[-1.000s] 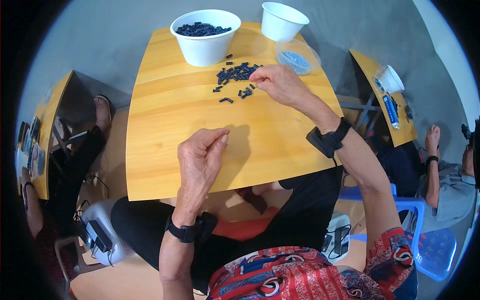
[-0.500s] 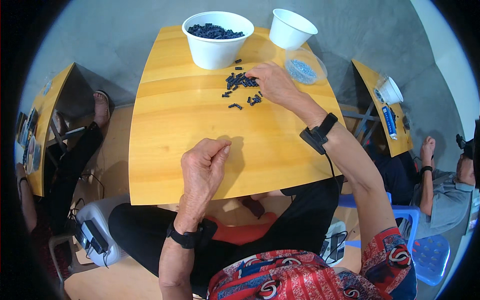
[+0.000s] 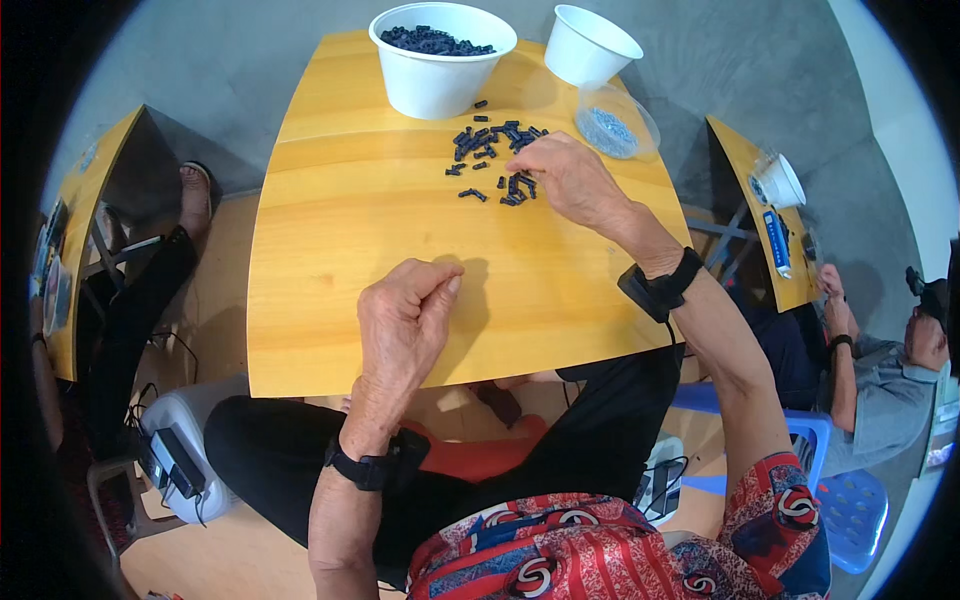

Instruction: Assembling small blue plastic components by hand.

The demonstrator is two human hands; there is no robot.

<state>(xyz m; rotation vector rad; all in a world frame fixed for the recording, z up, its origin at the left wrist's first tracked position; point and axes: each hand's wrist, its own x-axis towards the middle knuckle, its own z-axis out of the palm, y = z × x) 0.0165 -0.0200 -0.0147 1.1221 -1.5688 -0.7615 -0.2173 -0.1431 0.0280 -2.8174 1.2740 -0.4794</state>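
Note:
Small black cylindrical pieces [image 3: 470, 145] lie in a loose pile on the far middle of the wooden table [image 3: 350, 210]. My right hand [image 3: 570, 180] reaches over the pile's right side, thumb and fingers pinched together right above the pieces. Whatever is in that pinch is too small to name. Closer to me, my left hand [image 3: 405, 315] hovers near the table's front part, its fingers curled and thumb pressed to the forefinger. Anything inside it is hidden. Behind the pile stands a white tub [image 3: 435, 85] filled with more such black pieces.
A second white tub [image 3: 590, 50] stands at the far right corner. Beside it, a clear round container [image 3: 612, 130] holds small bluish bits. Side tables [image 3: 770, 230] with other people seated flank mine. A blue stool [image 3: 850, 515] is at the lower right.
My right hand has drawn slightly toward me, from the pile's far right to its nearer right side. My left hand keeps its pinch almost in place. The view has tilted a little.

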